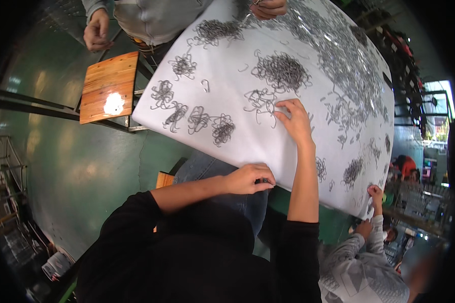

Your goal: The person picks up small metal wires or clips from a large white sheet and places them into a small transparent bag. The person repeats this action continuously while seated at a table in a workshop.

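Observation:
My right hand (pixel 296 122) reaches over the white-covered table (pixel 247 142), at the right edge of a small loose pile of bent metal wire hooks (pixel 261 101). Its thumb and forefinger are apart, with nothing plainly held between them. Close to the table's near edge, my left hand (pixel 248 179) is closed with curled fingers. Something dark shows inside its grip, too small to make out. Beyond the small pile lies a bigger, denser heap of wire hooks (pixel 282 70). A single hook (pixel 206 86) lies apart on the left.
Several clumps of hooks (pixel 198 119) line the table's left side. Many grey metal pieces (pixel 338 55) spread across the far right. A wooden stool (pixel 108 88) stands left of the table. One person works at the far side (pixel 156 20), another at the lower right (pixel 359 267).

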{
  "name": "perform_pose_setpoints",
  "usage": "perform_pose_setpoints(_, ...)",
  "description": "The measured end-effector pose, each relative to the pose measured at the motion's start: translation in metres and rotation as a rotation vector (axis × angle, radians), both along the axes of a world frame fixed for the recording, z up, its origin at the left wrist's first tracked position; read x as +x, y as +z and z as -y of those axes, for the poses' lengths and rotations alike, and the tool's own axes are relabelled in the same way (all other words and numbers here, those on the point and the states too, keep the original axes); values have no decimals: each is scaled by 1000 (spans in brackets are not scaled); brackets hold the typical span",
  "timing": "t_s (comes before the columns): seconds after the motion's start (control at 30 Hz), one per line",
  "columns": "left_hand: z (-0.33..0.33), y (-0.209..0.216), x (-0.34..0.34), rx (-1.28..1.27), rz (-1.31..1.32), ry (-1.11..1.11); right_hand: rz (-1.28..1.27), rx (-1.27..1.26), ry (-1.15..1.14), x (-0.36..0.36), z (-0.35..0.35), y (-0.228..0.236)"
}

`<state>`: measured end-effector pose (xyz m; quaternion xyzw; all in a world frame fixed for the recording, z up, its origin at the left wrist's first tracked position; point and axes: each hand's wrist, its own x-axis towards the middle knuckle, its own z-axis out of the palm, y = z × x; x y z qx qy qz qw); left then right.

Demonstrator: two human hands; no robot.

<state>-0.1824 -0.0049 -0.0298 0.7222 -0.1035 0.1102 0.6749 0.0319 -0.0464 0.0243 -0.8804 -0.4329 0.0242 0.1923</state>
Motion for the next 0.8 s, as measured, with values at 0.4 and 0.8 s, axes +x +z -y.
perform_pose_setpoints(0.4,-1,2,1,-67,30,-2,-59,-238,41,10,-53,3)
perform_pose_setpoints(0.8,-3,2,0,-59,11,-27,-135,-207,-139,36,-15,19)
